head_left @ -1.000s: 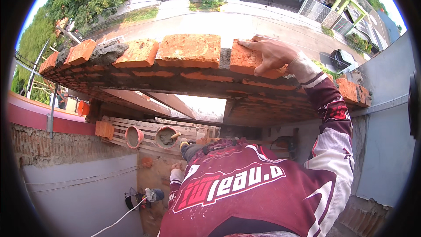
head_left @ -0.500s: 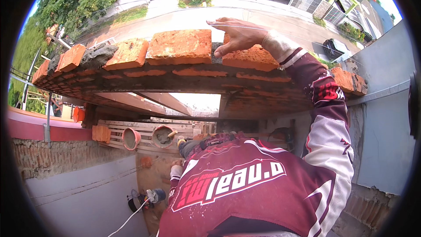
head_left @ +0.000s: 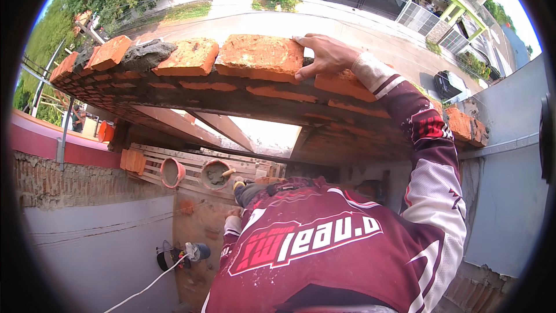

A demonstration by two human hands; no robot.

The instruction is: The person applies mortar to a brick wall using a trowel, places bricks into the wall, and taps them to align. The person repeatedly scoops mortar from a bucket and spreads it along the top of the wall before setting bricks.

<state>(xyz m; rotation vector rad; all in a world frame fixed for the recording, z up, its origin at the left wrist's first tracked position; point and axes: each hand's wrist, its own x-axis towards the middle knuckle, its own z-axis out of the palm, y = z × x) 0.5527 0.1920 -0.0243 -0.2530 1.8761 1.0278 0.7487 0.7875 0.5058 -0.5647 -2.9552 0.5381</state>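
Observation:
Across the top of a brick wall runs a row of orange bricks. My right hand (head_left: 329,58) is at the right end of a large orange brick (head_left: 259,57) in that row, thumb on its near face and fingers over the far side. Just right of it another orange brick (head_left: 344,86) lies partly under my hand and sleeve. Grey mortar (head_left: 147,55) sits in a lump between bricks further left. Low beside my body, my left hand (head_left: 233,219) shows only in part, fingers curled; what they hold, if anything, is hidden.
Below the wall, two buckets of mortar, one (head_left: 172,173) tilted and one (head_left: 215,174) with a wooden-handled tool in it, stand on a slatted platform (head_left: 191,162). Bricks (head_left: 134,161) lie at its left end. A corded power tool (head_left: 184,256) is lower left. A grey wall (head_left: 509,139) bounds the right.
My right hand has gone from spread above the joint to closing around the brick's right end. The view has shifted slightly; my left hand stays low.

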